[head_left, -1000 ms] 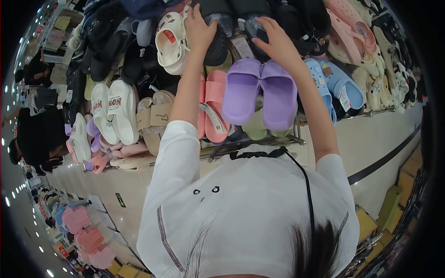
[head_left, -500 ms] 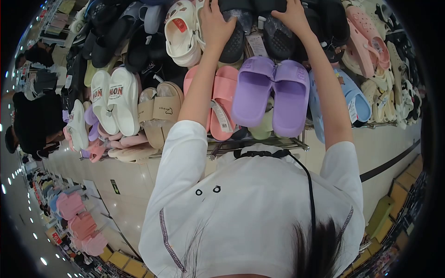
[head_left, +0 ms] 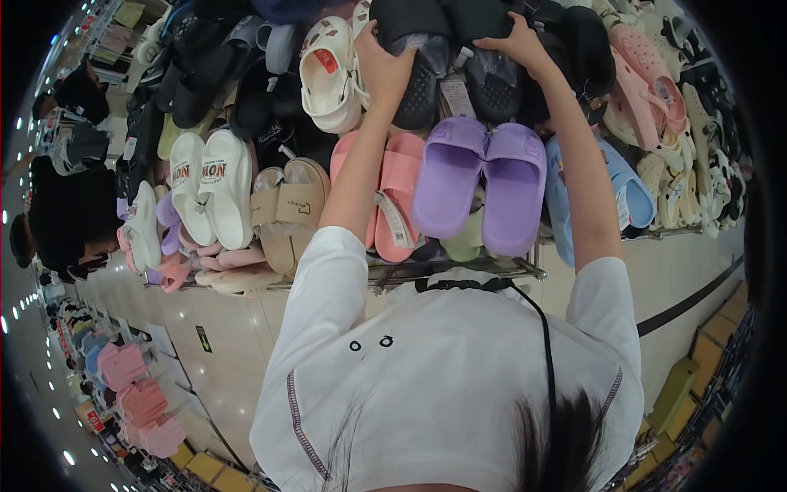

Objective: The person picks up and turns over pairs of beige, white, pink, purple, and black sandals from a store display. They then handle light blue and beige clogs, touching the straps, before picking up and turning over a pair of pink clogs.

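Note:
Near the top middle of the head view is a pair of black slides (head_left: 410, 18), with clear plastic in their foot openings and a white paper tag hanging between them. My left hand (head_left: 384, 70) is closed on the left side of the pair, its thumb by the plastic. On the right side, my right hand (head_left: 523, 47) grips the other slide with fingers curled at its strap. Just below the black pair lie purple slides (head_left: 515, 201). Coral slides (head_left: 398, 184) are partly covered by my left forearm, and a white clog (head_left: 324, 78) sits left of that hand.
White slides (head_left: 223, 189) and beige slides (head_left: 299, 205) line the rack's front edge at left. Blue clogs (head_left: 625, 184) and pink clogs (head_left: 643, 82) are at right. A metal rail (head_left: 525, 269) runs along the front. A person in black (head_left: 70, 213) is at far left.
The whole view has shifted, so the shoes and both hands appear slightly lower. Both hands stay on the black slides, which now show more fully.

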`<state>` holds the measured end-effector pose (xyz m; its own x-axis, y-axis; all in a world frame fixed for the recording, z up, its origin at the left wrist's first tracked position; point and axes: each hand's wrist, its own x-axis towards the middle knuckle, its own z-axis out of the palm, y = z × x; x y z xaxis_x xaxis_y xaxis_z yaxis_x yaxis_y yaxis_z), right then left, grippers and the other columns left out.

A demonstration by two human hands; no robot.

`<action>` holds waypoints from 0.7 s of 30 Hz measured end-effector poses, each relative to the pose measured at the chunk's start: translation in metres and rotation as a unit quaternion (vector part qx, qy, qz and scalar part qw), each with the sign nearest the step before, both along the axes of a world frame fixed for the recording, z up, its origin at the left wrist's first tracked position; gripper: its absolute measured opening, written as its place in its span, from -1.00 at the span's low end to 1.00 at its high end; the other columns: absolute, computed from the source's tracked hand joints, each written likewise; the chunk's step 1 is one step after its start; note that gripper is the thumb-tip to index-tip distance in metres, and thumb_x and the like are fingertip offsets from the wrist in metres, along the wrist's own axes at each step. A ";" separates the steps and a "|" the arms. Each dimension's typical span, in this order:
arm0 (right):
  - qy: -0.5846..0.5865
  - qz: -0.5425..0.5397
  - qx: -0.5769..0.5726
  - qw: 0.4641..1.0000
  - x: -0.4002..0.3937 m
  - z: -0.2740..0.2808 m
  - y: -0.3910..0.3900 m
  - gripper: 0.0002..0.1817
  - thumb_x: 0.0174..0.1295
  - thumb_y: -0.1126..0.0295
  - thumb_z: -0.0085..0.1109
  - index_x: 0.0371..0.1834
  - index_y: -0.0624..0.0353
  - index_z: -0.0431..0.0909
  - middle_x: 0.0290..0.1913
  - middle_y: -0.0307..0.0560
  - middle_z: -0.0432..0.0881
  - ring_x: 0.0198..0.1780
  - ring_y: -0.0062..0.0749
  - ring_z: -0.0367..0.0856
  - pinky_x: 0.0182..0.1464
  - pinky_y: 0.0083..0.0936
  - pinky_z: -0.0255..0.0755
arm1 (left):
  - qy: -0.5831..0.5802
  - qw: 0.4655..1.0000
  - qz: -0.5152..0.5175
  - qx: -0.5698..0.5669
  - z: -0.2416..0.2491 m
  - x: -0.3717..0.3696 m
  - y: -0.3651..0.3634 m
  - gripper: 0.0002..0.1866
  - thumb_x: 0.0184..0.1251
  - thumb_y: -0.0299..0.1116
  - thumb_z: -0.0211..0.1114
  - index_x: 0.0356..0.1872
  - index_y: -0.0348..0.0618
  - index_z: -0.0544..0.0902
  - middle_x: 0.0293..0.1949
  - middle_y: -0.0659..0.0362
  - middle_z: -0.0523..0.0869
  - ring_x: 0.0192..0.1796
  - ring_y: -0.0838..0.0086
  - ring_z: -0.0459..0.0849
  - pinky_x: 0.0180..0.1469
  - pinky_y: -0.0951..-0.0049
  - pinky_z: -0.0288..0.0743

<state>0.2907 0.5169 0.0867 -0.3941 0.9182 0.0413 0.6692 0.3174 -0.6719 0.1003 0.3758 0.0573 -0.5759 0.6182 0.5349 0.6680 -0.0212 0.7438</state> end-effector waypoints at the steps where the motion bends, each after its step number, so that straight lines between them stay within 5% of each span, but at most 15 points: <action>1: 0.002 0.000 0.012 1.000 0.000 -0.002 -0.002 0.23 -0.40 -0.07 0.51 0.31 0.45 0.08 0.16 0.32 0.38 0.18 -0.10 0.43 0.16 -0.39 0.33 | -0.020 0.999 -0.010 0.027 -0.002 -0.003 0.001 -0.22 -0.19 -0.37 0.44 0.15 -0.29 0.27 0.09 -0.09 0.36 0.18 0.05 0.34 0.23 0.27 0.24; 8: 0.107 0.054 -0.129 0.984 0.006 -0.003 -0.016 0.22 -0.34 -0.05 0.52 0.33 0.44 0.02 0.10 0.22 0.42 0.13 -0.19 0.45 0.18 -0.47 0.29 | -0.061 0.994 -0.028 0.090 -0.004 -0.006 -0.015 -0.28 -0.13 -0.44 0.42 0.13 -0.30 0.28 0.08 -0.05 0.38 0.18 0.14 0.35 0.26 0.30 0.20; 10: 0.127 0.056 -0.130 0.982 0.006 0.002 -0.022 0.21 -0.33 -0.01 0.53 0.33 0.41 0.01 0.07 0.16 0.43 0.11 -0.25 0.45 0.17 -0.46 0.30 | -0.181 0.973 -0.053 0.135 -0.003 -0.004 -0.019 -0.31 -0.08 -0.45 0.42 0.13 -0.31 0.28 0.09 -0.03 0.37 0.17 0.22 0.37 0.24 0.32 0.21; 13: 0.202 0.076 -0.138 0.967 0.009 0.012 -0.033 0.17 -0.28 0.06 0.54 0.33 0.39 -0.01 0.09 0.14 0.38 0.13 -0.26 0.42 0.19 -0.45 0.28 | -0.211 0.967 -0.045 0.135 0.001 -0.006 -0.025 -0.30 -0.04 -0.44 0.42 0.15 -0.31 0.25 0.11 -0.03 0.34 0.15 0.25 0.38 0.22 0.34 0.23; 16: 0.292 0.078 -0.095 0.948 0.007 0.022 -0.046 0.04 -0.22 0.15 0.51 0.33 0.24 0.09 0.13 0.04 0.33 0.15 -0.27 0.38 0.22 -0.43 0.26 | -0.225 0.961 -0.054 0.151 0.008 -0.003 -0.029 -0.27 -0.05 -0.46 0.42 0.16 -0.31 0.22 0.12 -0.03 0.33 0.14 0.25 0.38 0.21 0.34 0.24; 18: 0.219 0.129 0.211 0.944 0.007 0.033 -0.053 -0.10 -0.19 0.23 0.48 0.30 0.05 0.23 0.13 -0.05 0.32 0.16 -0.28 0.35 0.23 -0.41 0.24 | -0.217 0.962 -0.049 0.161 0.010 0.005 -0.037 -0.31 0.00 -0.42 0.39 0.16 -0.29 0.23 0.11 -0.03 0.34 0.16 0.26 0.36 0.22 0.34 0.20; 21: 0.209 0.151 0.268 0.928 0.004 0.077 -0.103 -0.25 -0.26 0.39 0.36 0.18 -0.10 0.40 0.08 -0.06 0.34 0.14 -0.22 0.39 0.17 -0.40 0.30 | -0.204 0.961 -0.045 0.182 -0.007 0.003 -0.037 -0.35 0.04 -0.40 0.35 0.16 -0.28 0.22 0.10 -0.01 0.33 0.18 0.28 0.32 0.24 0.35 0.15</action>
<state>0.2947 0.4138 0.1642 -0.4766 0.5722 0.6674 0.2114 0.8115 -0.5447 0.1036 0.3388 0.0504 -0.7364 0.4907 0.4657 0.3051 -0.3735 0.8760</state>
